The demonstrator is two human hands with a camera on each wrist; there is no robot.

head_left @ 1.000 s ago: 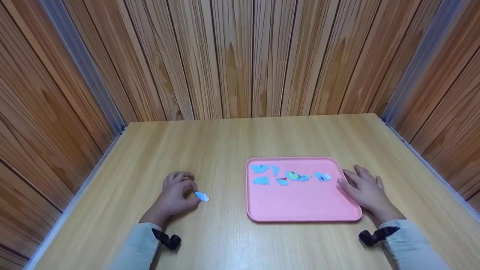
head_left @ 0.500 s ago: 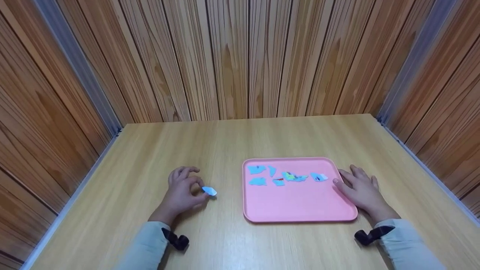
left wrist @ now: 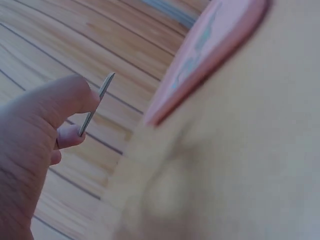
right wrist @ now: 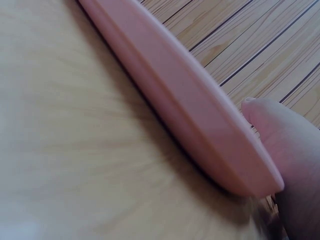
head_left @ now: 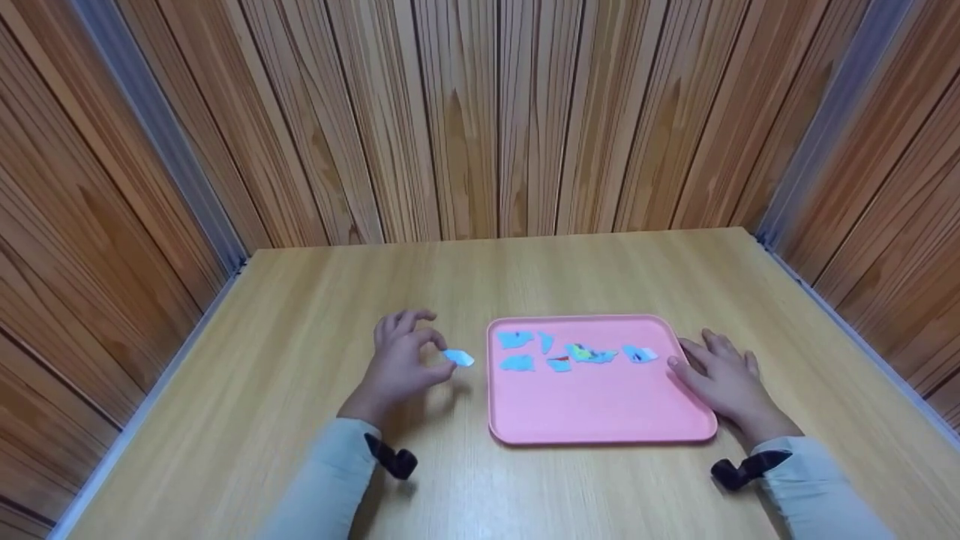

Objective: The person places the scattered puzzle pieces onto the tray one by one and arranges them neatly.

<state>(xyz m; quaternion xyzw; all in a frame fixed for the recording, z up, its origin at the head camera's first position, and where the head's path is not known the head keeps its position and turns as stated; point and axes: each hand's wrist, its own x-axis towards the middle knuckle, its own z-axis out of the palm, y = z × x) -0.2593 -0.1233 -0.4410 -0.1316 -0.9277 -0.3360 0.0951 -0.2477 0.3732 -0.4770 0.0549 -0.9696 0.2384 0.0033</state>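
Observation:
My left hand [head_left: 405, 360] is raised above the table, left of a pink tray [head_left: 585, 416]. Between thumb and index finger it pinches a small flat light-blue piece [head_left: 459, 358] with an irregular outline. The left wrist view shows this piece [left wrist: 97, 104] edge-on and thin; the other fingers are lifted. Several similar irregular pieces lie in the tray's upper half, among them a colourful one [head_left: 590, 353] with yellow-green marks and a blue-and-white one [head_left: 640, 354]. On the tray's right side rests my right hand [head_left: 731, 382], thumb over the rim, other fingers extended outside it.
A wooden table [head_left: 360, 277] carries the tray. Wood-plank walls [head_left: 465, 120] enclose the back and both sides. Each wrist wears a black camera mount [head_left: 394, 459] beside a pale sleeve [head_left: 322, 480].
My left hand has moved right and farther from me, up off the table, bringing the light-blue piece close to the tray's left edge. The right hand keeps its place on the tray.

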